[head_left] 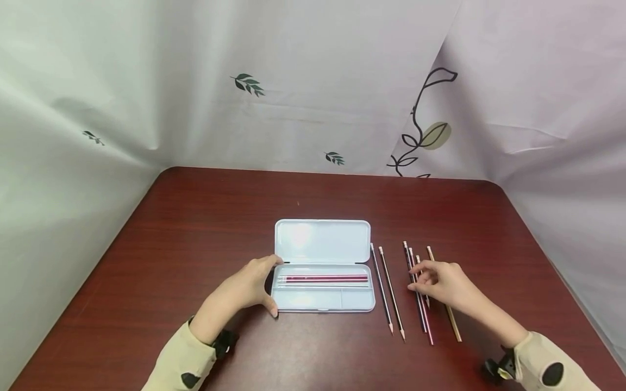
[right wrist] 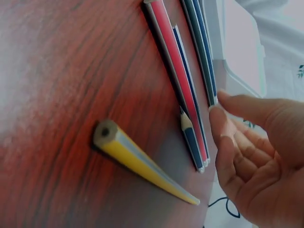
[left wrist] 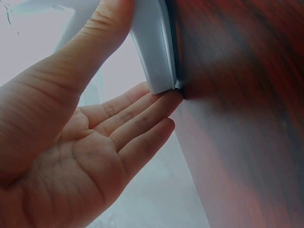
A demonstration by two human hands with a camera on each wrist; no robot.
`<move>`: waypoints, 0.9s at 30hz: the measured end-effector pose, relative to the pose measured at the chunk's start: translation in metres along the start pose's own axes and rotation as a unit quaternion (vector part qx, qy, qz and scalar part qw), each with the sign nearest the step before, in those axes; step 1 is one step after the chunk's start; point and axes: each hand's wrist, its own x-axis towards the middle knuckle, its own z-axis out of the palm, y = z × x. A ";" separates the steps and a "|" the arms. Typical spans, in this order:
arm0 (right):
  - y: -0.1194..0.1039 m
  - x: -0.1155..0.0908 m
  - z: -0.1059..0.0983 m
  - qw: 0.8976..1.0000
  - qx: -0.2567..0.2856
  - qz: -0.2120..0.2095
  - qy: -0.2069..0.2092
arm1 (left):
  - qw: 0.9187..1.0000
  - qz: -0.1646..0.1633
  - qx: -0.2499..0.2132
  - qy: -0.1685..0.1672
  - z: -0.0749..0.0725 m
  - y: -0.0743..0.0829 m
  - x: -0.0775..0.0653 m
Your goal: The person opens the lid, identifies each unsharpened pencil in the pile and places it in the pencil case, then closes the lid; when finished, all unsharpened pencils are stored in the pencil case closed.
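My left hand (head_left: 246, 282) grips the left end of an open white pencil case (head_left: 305, 300), thumb at the front corner and fingers near the hinge. In the left wrist view its straight fingers (left wrist: 142, 118) touch the case end. Inside the case lie magenta pencils (head_left: 325, 279) in the back compartment. My right hand (head_left: 442, 282) hovers over a group of pencils with loosely bent fingers and a gap between thumb and forefinger. Below it are a red pencil (right wrist: 178, 66), a short blue pencil (right wrist: 192, 147) and a dark striped pencil (head_left: 419, 309).
Two dark pencils (head_left: 393, 298) lie side by side just right of the case, points toward the front. A yellow pencil (right wrist: 142, 166) lies to the right of the group, partly under the right hand. The brown table (head_left: 205, 217) is backed by a white patterned cloth (head_left: 303, 108).
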 end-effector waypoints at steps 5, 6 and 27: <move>-0.003 0.005 0.006 0.999 -0.008 0.046 0.003 | 1.000 0.009 0.003 0.003 0.000 0.000 -0.001; -0.004 0.006 0.008 0.999 -0.004 0.050 0.003 | 1.000 0.007 0.003 0.003 0.000 0.000 -0.001; -0.005 0.010 -0.003 0.996 0.004 0.076 -0.038 | 1.000 0.002 -0.002 0.006 -0.001 0.001 -0.002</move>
